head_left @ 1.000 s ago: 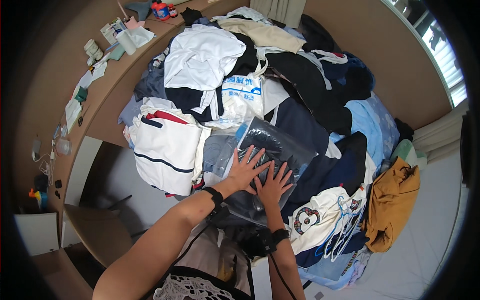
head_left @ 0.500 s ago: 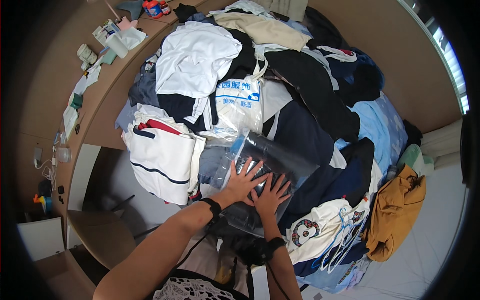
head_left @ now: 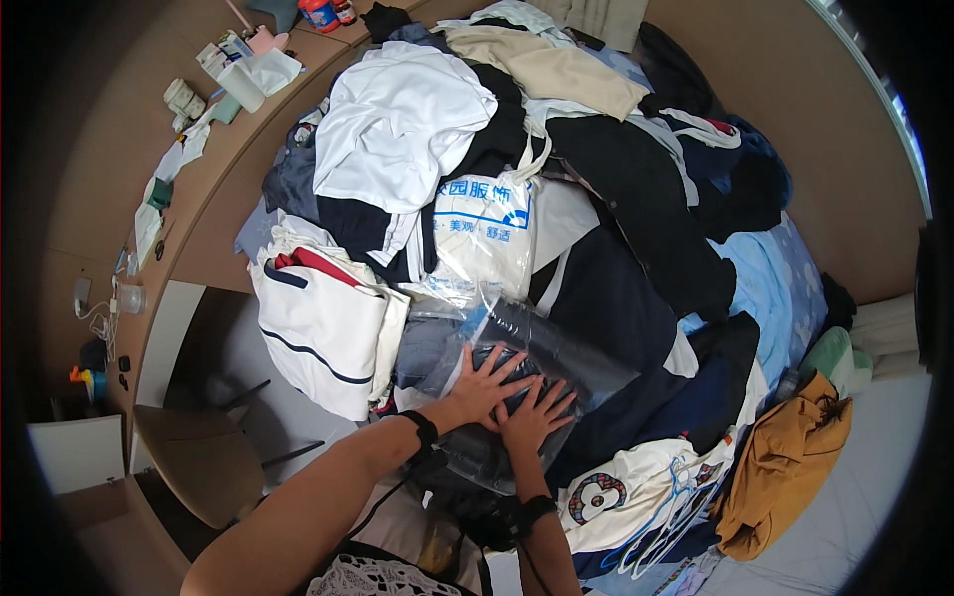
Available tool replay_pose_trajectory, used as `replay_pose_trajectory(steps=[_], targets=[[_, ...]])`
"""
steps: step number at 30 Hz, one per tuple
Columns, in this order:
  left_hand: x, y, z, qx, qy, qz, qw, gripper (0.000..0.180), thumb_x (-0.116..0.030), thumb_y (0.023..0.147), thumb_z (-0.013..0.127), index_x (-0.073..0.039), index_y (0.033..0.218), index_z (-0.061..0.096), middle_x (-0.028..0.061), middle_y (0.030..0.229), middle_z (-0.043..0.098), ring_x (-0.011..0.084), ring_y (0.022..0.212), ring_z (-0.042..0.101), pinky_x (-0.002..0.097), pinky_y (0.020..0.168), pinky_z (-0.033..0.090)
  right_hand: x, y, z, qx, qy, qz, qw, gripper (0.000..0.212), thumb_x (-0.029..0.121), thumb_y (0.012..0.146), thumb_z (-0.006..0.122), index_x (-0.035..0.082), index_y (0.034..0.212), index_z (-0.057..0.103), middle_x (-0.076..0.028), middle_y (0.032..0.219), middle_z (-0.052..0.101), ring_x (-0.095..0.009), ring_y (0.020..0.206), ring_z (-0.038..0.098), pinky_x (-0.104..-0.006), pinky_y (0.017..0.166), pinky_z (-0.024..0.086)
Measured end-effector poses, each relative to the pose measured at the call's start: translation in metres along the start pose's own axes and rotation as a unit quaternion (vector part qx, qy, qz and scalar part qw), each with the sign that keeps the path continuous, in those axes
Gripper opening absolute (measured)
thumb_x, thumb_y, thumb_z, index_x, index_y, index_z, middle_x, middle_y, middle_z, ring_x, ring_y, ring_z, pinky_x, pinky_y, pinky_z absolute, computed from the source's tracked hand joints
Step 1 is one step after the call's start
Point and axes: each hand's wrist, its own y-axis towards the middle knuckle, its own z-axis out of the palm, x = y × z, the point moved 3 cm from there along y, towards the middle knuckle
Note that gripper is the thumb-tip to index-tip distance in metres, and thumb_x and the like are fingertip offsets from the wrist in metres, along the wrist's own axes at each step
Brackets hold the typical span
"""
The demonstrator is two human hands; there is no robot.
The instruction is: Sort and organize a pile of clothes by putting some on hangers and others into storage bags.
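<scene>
Both palms press down on a clear plastic bag (head_left: pixel 586 366) with dark folded cloth inside. My left hand (head_left: pixel 484 382) lies flat with fingers spread, and my right hand (head_left: pixel 535 412) rests just beside it, fingers spread too. The bag lies on the near side of a big heap of clothes. Just beyond it is a white printed plastic bag (head_left: pixel 484 238). A folded white garment with dark stripes (head_left: pixel 316 333) lies to the left, and a dark navy garment (head_left: pixel 611 308) to the right.
A white shirt (head_left: pixel 397 119) and beige cloth (head_left: pixel 545 68) top the heap. White and blue hangers (head_left: pixel 668 517) lie at the near right by a mustard garment (head_left: pixel 790 477). A curved desk (head_left: pixel 229 169) with small items runs along the left, a chair (head_left: pixel 189 467) below it.
The whole view has shifted slightly, so the heap appears lower. Both hands stay pressed flat on the clear bag, with little change in their pose.
</scene>
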Motion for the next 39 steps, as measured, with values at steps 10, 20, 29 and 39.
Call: replay_pose_trajectory(steps=[10, 20, 29, 39], targets=[[0.0, 0.004, 0.007, 0.002, -0.003, -0.019, 1.0, 0.111, -0.048, 0.038, 0.078, -0.036, 0.135, 0.025, 0.008, 0.146, 0.008, 0.0399, 0.132, 0.007, 0.0744, 0.085, 0.017, -0.006, 0.002, 0.02, -0.014, -0.024, -0.007, 1.0, 0.088, 0.064, 0.07, 0.05, 0.009, 0.135, 0.026, -0.025, 0.141, 0.01, -0.052, 0.127, 0.001, -0.0726, 0.091, 0.008], [-0.005, -0.015, -0.013, -0.016, 0.055, -0.015, 0.998, 0.113, -0.054, 0.038, 0.077, -0.036, 0.136, 0.023, 0.0087, 0.147, 0.003, 0.0386, 0.133, 0.004, 0.0736, 0.088, 0.012, 0.006, -0.007, -0.024, -0.009, 0.024, -0.018, 1.0, 0.091, 0.057, 0.069, 0.057, 0.011, 0.138, 0.019, -0.021, 0.143, 0.007, -0.044, 0.131, 0.004, -0.0674, 0.095, 0.011], [-0.015, -0.154, -0.02, -0.147, -0.032, -0.19, 0.97, 0.106, -0.046, 0.052, 0.078, -0.025, 0.138, 0.02, 0.0183, 0.141, 0.014, 0.037, 0.128, 0.019, 0.0575, 0.096, 0.023, -0.041, -0.153, -0.01, -0.097, 0.172, 0.016, 0.98, 0.102, 0.032, 0.059, 0.075, -0.003, 0.135, 0.016, -0.034, 0.127, 0.029, -0.047, 0.118, 0.031, -0.047, 0.099, 0.028], [-0.019, -0.217, 0.026, -0.282, -0.216, -0.293, 0.888, 0.091, -0.043, 0.059, 0.074, 0.0, 0.127, 0.032, 0.0189, 0.098, 0.055, 0.0315, 0.095, 0.053, 0.0414, 0.08, 0.042, -0.077, -0.17, 0.016, 0.12, 0.661, 0.224, 0.706, 0.038, 0.008, 0.075, 0.067, -0.003, 0.108, 0.053, -0.014, 0.102, 0.059, -0.025, 0.088, 0.058, -0.035, 0.08, 0.045]])
